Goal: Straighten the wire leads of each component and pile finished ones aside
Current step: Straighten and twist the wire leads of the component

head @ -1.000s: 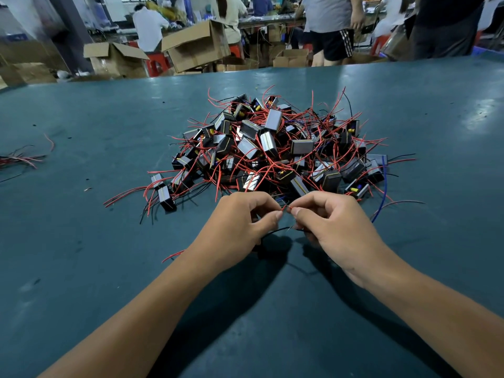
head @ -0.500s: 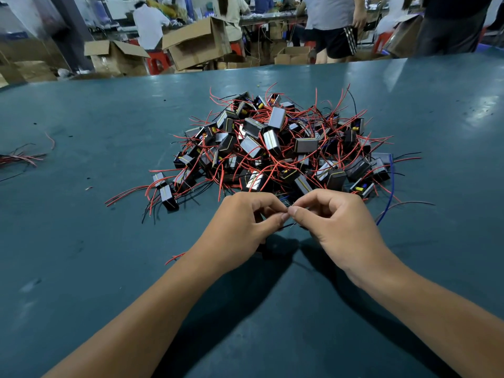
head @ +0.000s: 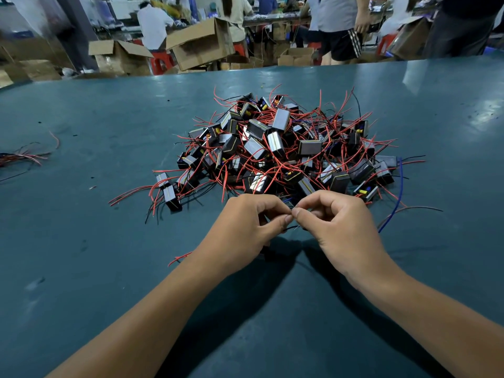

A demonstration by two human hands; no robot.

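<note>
Loose wire bundle (head: 23, 156), desk's (head: 81, 241) far left edge. Heaped components (head: 283, 148), red leads tangled, centre. Left hand (head: 245, 227) and right hand (head: 335, 222), fingertips meeting, pinching one thin wire lead (head: 293, 228) just before the heap. Cardboard boxes (head: 199, 42) behind.

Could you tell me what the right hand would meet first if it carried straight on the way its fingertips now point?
The right hand points left at the left hand; their fingertips nearly touch over a thin wire, so it would probably meet the left thumb first.
</note>
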